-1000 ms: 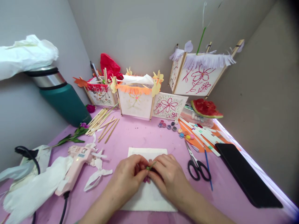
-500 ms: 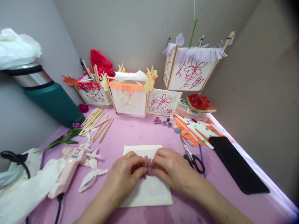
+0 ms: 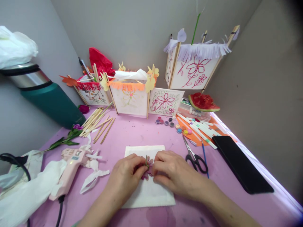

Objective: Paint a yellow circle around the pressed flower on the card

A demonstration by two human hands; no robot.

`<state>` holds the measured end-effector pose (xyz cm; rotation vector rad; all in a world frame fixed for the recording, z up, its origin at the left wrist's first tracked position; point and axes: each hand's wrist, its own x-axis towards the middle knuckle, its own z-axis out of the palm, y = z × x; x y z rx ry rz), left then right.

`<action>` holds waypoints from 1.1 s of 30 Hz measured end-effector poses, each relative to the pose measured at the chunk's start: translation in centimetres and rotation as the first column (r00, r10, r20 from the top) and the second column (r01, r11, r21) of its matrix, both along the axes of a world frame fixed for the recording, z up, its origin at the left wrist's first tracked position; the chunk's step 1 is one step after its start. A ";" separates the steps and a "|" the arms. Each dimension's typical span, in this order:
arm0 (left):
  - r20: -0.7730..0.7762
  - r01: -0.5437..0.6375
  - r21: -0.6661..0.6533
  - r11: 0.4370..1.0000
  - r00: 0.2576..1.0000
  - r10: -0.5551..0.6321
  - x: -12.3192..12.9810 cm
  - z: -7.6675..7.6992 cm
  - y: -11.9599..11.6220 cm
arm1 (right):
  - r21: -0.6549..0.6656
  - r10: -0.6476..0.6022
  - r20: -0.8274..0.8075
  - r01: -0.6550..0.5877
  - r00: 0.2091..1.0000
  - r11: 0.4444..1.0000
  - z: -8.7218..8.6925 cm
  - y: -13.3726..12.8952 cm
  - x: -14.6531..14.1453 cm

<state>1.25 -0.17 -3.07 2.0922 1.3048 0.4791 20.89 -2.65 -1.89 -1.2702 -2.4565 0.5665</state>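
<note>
Between my two hands is a small pink-purple flower [image 3: 148,171], its short green stem pointing up. My left hand [image 3: 129,173] is closed, with thumb and forefinger pinching the flower from the left. On the other side, my right hand [image 3: 174,171] has its fingers bent together at the petals' right edge; its fingertips are partly hidden. Under both hands lies a square of white cloth or paper [image 3: 151,197], flat on the purple tabletop [image 3: 118,132].
To the left are a pink glue gun [image 3: 71,171], wooden sticks [image 3: 94,126] and a teal bottle [image 3: 52,101]. Scissors [image 3: 195,157], a paintbrush [image 3: 204,157], markers [image 3: 201,129] and a black phone [image 3: 241,164] lie right. Decorated paper lanterns [image 3: 129,99] stand behind.
The flower has tipped slightly, and more of its green stem shows now. Both hands stay nearly in place around it, with a small shift of the fingers.
</note>
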 end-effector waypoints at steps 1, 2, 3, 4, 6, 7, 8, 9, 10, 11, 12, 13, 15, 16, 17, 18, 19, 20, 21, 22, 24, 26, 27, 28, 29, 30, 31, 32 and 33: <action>-0.003 0.002 0.000 1.000 1.000 -0.002 0.0 0.0 0.0 | 0.010 0.030 -0.012 -0.030 0.999 1.000 0.0 -0.1 0.0; -0.009 0.003 0.000 1.000 1.000 -0.003 0.1 0.0 0.1 | 0.030 0.055 -0.018 -0.055 0.998 0.998 0.0 -0.1 -0.1; -0.017 0.002 0.000 1.000 1.000 -0.002 0.1 0.1 0.1 | 0.060 0.072 -0.016 -0.071 0.997 0.996 -0.1 -0.2 -0.2; -0.025 -0.002 0.002 1.000 1.000 0.002 0.1 0.1 0.1 | 0.099 0.077 -0.005 -0.076 0.997 0.992 -0.2 -0.2 -0.3; -0.036 -0.010 0.008 1.000 0.999 0.010 0.1 0.2 0.1 | 0.194 0.055 0.033 -0.061 0.998 0.979 -0.6 -0.3 -0.8; -0.039 -0.013 0.010 1.000 0.999 0.013 0.1 0.3 0.0 | 0.235 0.040 0.055 -0.052 0.998 0.970 -0.8 -0.4 -1.1; -0.041 -0.015 0.010 1.000 0.999 0.015 0.1 0.3 -0.1 | 0.268 0.033 0.076 -0.052 0.997 0.962 -1.0 -0.5 -1.3; -0.043 -0.017 0.010 1.000 0.999 0.017 0.1 0.4 -0.1 | 0.295 0.035 0.093 -0.061 0.995 0.954 -1.2 -0.6 -1.6; -0.044 -0.018 0.009 1.000 0.999 0.018 0.1 0.4 -0.2 | 0.317 0.038 0.109 -0.071 0.993 0.946 -1.4 -0.6 -1.8; -0.045 -0.019 0.008 1.000 0.999 0.020 0.1 0.4 -0.2 | 0.336 0.043 0.125 -0.083 0.991 0.938 -1.6 -0.7 -1.9; -0.045 -0.021 0.006 1.000 0.999 0.021 0.1 0.4 -0.2 | 0.351 0.048 0.141 -0.096 0.989 0.932 -1.8 -0.8 -2.1; -0.042 -0.022 0.006 1.000 0.999 0.022 0.1 0.4 -0.2 | 0.363 0.054 0.158 -0.109 0.986 0.925 -1.9 -0.9 -2.2; -0.034 -0.024 0.006 1.000 0.999 0.024 0.1 0.4 -0.2 | 0.380 0.064 0.188 -0.132 0.980 0.916 -2.1 -1.1 -2.3; -0.028 -0.025 0.006 1.000 0.999 0.025 0.1 0.3 -0.2 | 0.385 0.066 0.195 -0.139 0.979 0.912 -2.2 -1.2 -2.4; -0.025 -0.025 0.007 1.000 0.999 0.025 0.1 0.3 -0.1 | 0.391 0.063 0.190 -0.134 0.980 0.910 -2.2 -1.2 -2.4; -0.025 -0.026 0.010 1.000 0.999 0.026 0.0 0.2 -0.1 | 0.396 0.052 0.173 -0.118 0.983 0.911 -2.2 -1.1 -2.4; -0.029 -0.026 0.013 1.000 0.999 0.026 0.0 0.2 -0.1 | 0.394 0.038 0.146 -0.094 0.989 0.914 -2.1 -1.0 -2.4; -0.032 -0.026 0.016 1.000 0.999 0.026 0.0 0.2 -0.1 | 0.382 0.027 0.112 -0.069 0.993 0.922 -1.9 -0.9 -2.3; -0.034 -0.023 0.021 1.000 0.999 0.024 0.0 0.2 -0.1 | 0.357 0.028 0.079 -0.054 0.997 0.932 -1.6 -0.7 -2.1; -0.034 -0.019 0.023 1.000 0.999 0.020 0.0 0.1 -0.1 | 0.327 0.038 0.050 -0.052 0.998 0.943 -1.3 -0.5 -1.8; -0.025 -0.007 0.016 1.000 1.000 0.007 0.0 0.1 -0.1 | 0.266 0.070 0.019 -0.073 0.997 0.961 -0.6 -0.2 -1.2; -0.015 0.005 0.002 1.000 1.000 -0.005 0.0 0.2 0.0 | 0.226 0.084 0.008 -0.084 0.996 0.971 0.0 0.1 -0.6; -0.013 0.007 -0.003 1.000 1.000 -0.007 0.0 0.2 0.0 | 0.213 0.088 0.004 -0.087 0.996 0.973 0.2 0.2 -0.4; -0.013 0.006 -0.006 1.000 1.000 -0.006 0.0 0.2 0.0 | 0.205 0.093 0.003 -0.091 0.996 0.975 0.3 0.2 -0.2; -0.013 0.005 -0.006 1.000 1.000 -0.005 0.0 0.3 0.0 | 0.200 0.101 0.007 -0.100 0.995 0.975 0.3 0.2 0.0; -0.012 0.005 -0.006 1.000 1.000 -0.005 0.0 0.3 0.0 | 0.199 0.109 0.016 -0.110 0.994 0.974 0.3 0.2 0.0; -0.008 0.006 -0.008 1.000 1.000 -0.006 0.0 0.4 0.0 | 0.198 0.118 0.031 -0.122 0.993 0.973 0.3 0.2 0.1; -0.005 0.007 -0.010 1.000 1.000 -0.007 0.0 0.4 -0.1 | 0.196 0.124 0.046 -0.131 0.991 0.972 0.3 0.1 0.1; -0.004 0.007 -0.011 1.000 1.000 -0.007 0.0 0.4 -0.1 | 0.193 0.128 0.057 -0.137 0.990 0.972 0.2 0.1 0.1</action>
